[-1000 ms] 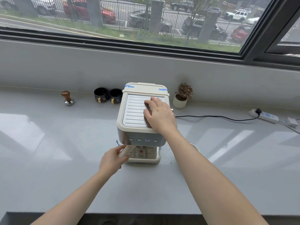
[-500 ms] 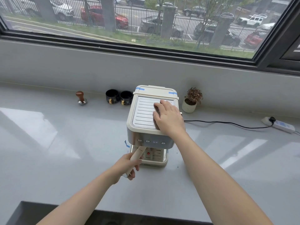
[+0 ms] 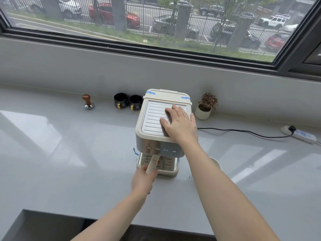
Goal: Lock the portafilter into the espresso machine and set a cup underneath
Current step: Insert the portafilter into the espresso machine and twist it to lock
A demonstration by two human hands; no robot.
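— Portafilter (image 3: 152, 162) first: where is it sitting as you're working?

— From the head view, I'm seeing only its cream handle, poking out from under the front of the espresso machine (image 3: 163, 122) and slanting down toward me over the drip tray (image 3: 172, 171). The basket end is hidden beneath the button panel, so I'm not able to say how far it is seated.

— And what are your hands doing?

— My left hand (image 3: 142, 181) is wrapping closed around the lower end of that handle, fingers curled tight on it. My right hand (image 3: 180, 126) is lying flat and spread on the ribbed top of the machine, gripping nothing, just pressing down.

— How are you making this step go well?

— I'm judging that the turn needs a steady sideways sweep of the handle with the machine pinned, so I'm keeping weight on top so the body isn't sliding on the glossy counter (image 3: 69, 153). I'm aiming to stop when the handle is pointing squarely out front and feeling firm.

— What does the thing look like?

— Pale cream, slim, smooth and rounded, matching the machine's casing.

— And the cup?

— Two dark cups (image 3: 128, 101) are standing at the back, left of the machine, untouched. A pale round rim (image 3: 216, 162) is peeking out behind my right forearm; I'm not able to tell what it is.
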